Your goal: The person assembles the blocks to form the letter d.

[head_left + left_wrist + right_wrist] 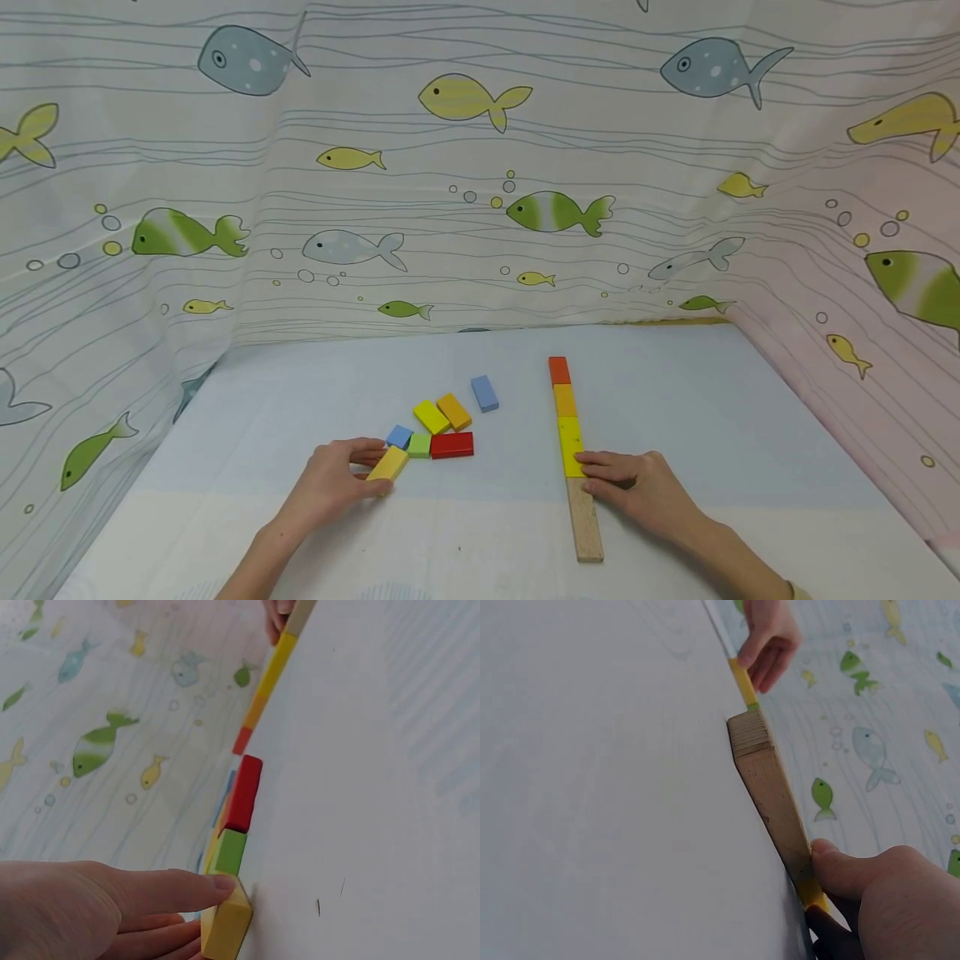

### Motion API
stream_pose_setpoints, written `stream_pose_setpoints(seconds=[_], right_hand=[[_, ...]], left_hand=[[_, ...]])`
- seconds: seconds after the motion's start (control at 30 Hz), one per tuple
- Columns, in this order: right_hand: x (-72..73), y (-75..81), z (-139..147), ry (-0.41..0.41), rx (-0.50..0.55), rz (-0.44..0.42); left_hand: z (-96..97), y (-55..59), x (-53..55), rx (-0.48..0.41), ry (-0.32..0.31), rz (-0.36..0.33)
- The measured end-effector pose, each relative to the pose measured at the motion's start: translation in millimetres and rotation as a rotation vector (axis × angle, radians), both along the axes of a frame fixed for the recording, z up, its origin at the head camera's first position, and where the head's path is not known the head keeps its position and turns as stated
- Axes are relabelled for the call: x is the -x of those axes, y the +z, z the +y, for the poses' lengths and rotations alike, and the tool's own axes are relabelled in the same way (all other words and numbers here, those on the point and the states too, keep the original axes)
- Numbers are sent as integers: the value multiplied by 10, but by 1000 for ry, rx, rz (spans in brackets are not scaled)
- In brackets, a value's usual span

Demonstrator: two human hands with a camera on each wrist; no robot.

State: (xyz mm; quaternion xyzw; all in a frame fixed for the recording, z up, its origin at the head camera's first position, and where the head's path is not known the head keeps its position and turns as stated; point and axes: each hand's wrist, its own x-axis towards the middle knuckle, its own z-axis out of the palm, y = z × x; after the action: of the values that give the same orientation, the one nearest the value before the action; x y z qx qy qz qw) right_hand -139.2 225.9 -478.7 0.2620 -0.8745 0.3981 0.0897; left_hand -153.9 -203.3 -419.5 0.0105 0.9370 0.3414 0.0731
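My left hand [333, 479] pinches a pale yellow block [388, 468] between thumb and fingers, at the near left end of a cluster. Close to it lie a small blue block [400, 437], a light green block [420, 446] and a red block [452, 445]. My right hand [648, 492] touches the right side of a straight row, where a bright yellow block [571, 446] meets a long bare-wood block [584, 521]. Farther along that row come an orange block [565, 401] and a red-orange block [559, 370]. In the right wrist view, the wood block's near end [750, 733] shows grooves.
Behind the cluster lie a yellow block [431, 417], an orange block [453, 411] and a blue block [485, 393]. A pale cloth covers the table [300, 383]. Fish-print curtains [450, 250] hang behind it and along both sides.
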Motion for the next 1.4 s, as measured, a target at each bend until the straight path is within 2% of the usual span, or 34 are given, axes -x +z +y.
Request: stream_pose_setpoints(seconds=[0.2, 0.47, 0.7, 0.97, 1.13, 1.4], right_hand=[[-8, 11, -6, -6, -4, -20], [-12, 14, -14, -3, 7, -20], [-4, 16, -24, -12, 0, -29], [0, 21, -25, -5, -5, -17], [0, 22, -19, -11, 0, -8], [-4, 32, -30, -27, 17, -47]], left_hand=[[11, 5, -18, -34, -25, 7], [44, 3, -52, -79, -29, -9], [70, 23, -75, -60, -34, 3], [117, 25, -88, -105, -83, -9], [261, -40, -89, -138, -136, 21], [643, -103, -47, -138, -251, 97]])
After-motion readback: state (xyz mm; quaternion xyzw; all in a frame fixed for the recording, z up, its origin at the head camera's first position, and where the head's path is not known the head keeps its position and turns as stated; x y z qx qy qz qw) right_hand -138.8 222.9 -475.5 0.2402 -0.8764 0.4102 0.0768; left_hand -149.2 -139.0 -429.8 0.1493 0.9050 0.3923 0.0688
